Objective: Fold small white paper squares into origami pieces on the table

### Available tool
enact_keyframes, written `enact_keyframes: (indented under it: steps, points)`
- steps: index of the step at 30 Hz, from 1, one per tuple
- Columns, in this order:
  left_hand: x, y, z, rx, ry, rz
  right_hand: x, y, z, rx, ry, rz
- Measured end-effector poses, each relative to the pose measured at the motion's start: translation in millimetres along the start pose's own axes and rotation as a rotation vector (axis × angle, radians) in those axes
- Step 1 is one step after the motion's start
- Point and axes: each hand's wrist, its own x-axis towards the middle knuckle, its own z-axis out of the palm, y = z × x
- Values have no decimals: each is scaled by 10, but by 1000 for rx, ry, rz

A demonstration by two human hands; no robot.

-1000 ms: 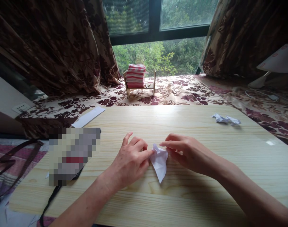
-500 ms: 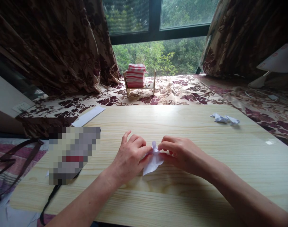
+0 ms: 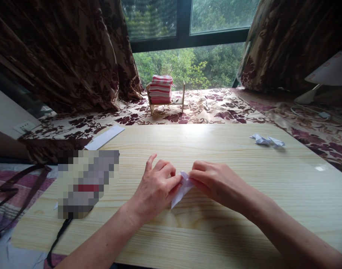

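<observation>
Between my two hands, a small white piece of folded paper [image 3: 182, 192] rests at the middle of the wooden table [image 3: 171, 239], one pointed end toward me. My left hand [image 3: 158, 183] pinches its left side between thumb and index finger, the little finger raised. On the opposite side, the fingers of my right hand [image 3: 212, 177] are closed on the paper's right edge near its top. Part of the paper is hidden under the fingertips. Folded white paper shapes [image 3: 267, 140] lie at the table's far right.
A white paper strip [image 3: 105, 137] lies at the far left edge. Nearer, a pixelated object [image 3: 88, 183] with a black strap covers part of the table's left. Behind the table, a small wooden rack [image 3: 166, 104] holds pink-and-white folded cloths [image 3: 160, 89]. A lamp [image 3: 329, 71] stands at right.
The paper's right side has been folded inward, so the lower part looks narrower. My right fingers have closed in on it; my left hand has barely shifted.
</observation>
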Motion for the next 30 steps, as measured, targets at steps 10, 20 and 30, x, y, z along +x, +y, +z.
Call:
enact_keyframes:
  steps: [10, 20, 30]
  points:
    - [-6, 17, 8, -7, -11, -4, -28, 37, -18, 97, -10, -32]
    - [-9, 44, 11, -27, -39, -70, -38, 31, 0, 116, -27, 4]
    - [2, 76, 19, -5, -33, -115, -16, 15, 10, 111, -47, 45]
